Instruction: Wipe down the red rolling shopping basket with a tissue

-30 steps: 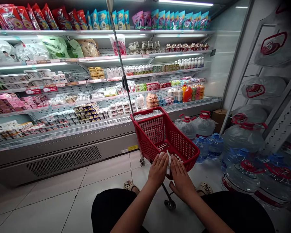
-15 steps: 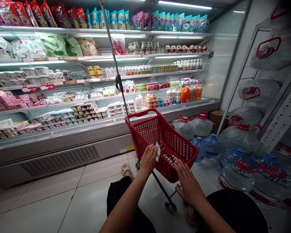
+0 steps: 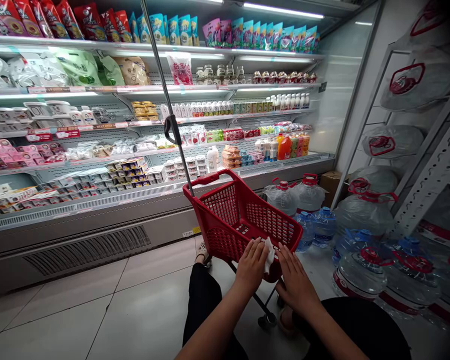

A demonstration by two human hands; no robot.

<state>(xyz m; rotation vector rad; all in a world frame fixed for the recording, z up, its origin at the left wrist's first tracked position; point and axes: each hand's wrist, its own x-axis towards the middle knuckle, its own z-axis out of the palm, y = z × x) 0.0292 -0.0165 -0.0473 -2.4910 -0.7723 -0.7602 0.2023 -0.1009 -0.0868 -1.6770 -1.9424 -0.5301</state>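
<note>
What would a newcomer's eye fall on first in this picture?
Probably the bright red basket cart near the middle, with the left hand and right hand at its near end and a crumpled white wipe between them. Behind it, the lit chiller packed with colourful goods stretches across the back; large water bottles with red handles crowd the right side.

Large pale floor tiles [image 3: 146, 310] with dark joints run up to a long open fridge [image 3: 168, 220], its shelves [image 3: 210, 87] lit by white strip lights [image 3: 283, 10]. A side panel [image 3: 345, 75] closes its right end; beyond stand a pale wall [image 3: 388, 30] and a white perforated metal post [image 3: 431, 172].
</note>
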